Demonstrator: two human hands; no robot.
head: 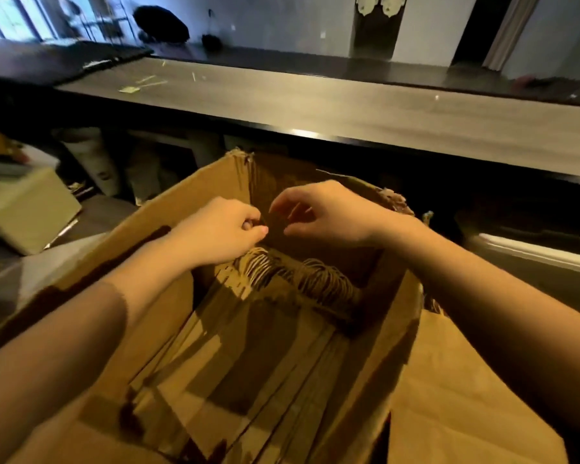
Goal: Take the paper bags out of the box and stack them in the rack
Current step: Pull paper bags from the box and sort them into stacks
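Lying nearest the camera, just right of the box point(195, 195), is a flat brown paper sheet or bag point(466, 396), and its edge touches the box's right wall. The box is open-topped brown cardboard with torn far corners and dark stains along its left flap.

Inside the box, the paper bags point(248, 363) stand on edge, packed side by side. Their twine handles point(315, 283) are bunched towards the box's far end.

Both forearms reach in over the box's near edge. The left hand point(221, 229) is above the handles at the far end of the box. Its fingers are curled in and its thumb is pressed to the forefinger as in a pinch. What it pinches, if anything, cannot be told through the blur. The right hand point(318, 212) is just beside it, near the box's far wall. Its fingers are loosely bent and spread, thumb and forefinger are apart, and no grasped item is visible.

Left of the box, a smaller pale carton point(24, 209) rests at a tilt.

Beyond the box, a long wood-grain counter point(315, 105) runs across the view. Pale scraps point(129, 89) lie at the counter's left end. Behind the counter are a dark floor and light walls.
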